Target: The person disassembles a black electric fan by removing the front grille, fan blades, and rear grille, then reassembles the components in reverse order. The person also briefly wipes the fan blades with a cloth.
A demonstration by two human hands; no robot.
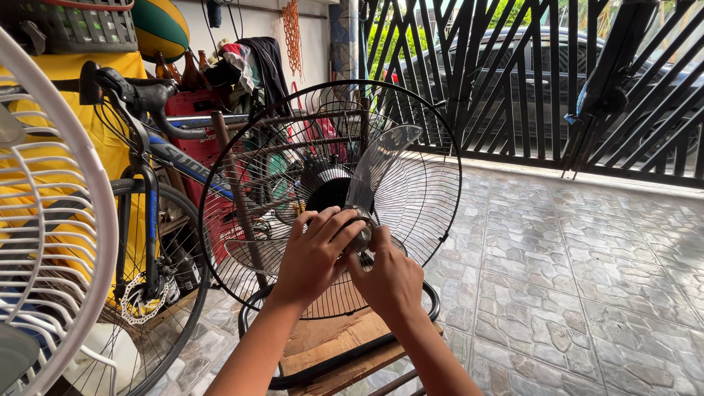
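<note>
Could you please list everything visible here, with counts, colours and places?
fan guard: one, black wire, centre, standing on a black ring base.
fan blades: one set, clear grey, inside the guard.
blade hub: one, grey, at the fan's middle, under both hands.
white fan grille: one, left edge.
bicycle: one, black and blue, behind the fan at left.
wooden boards: brown, under the base.
gate: one, black bars, top right, grey car behind it.
ball: one, green and yellow, top left.
tiled floor: grey stone, right.
left hand: fingers on the hub.
right hand: gripping the hub from below.
</note>
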